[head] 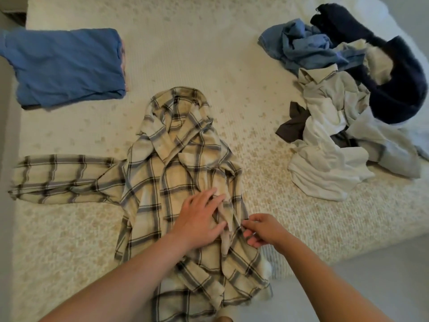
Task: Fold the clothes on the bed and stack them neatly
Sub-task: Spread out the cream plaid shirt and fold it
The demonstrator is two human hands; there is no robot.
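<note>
A cream plaid shirt [160, 182] lies spread on the bed, collar away from me, its left sleeve stretched out to the left and its right side folded inward. My left hand [200, 219] rests flat on the shirt's middle, fingers straight. Just right of it, my right hand [262, 230] pinches the shirt's folded right edge with curled fingers. A folded blue garment [67, 66] lies at the far left of the bed. An unfolded heap of clothes [343, 108], light blue, white, grey and navy, sits at the right.
The cream patterned bedspread [209, 54] covers the bed. Its near edge runs diagonally at the lower right, with grey floor [371, 287] beyond. The shirt's hem hangs over that near edge.
</note>
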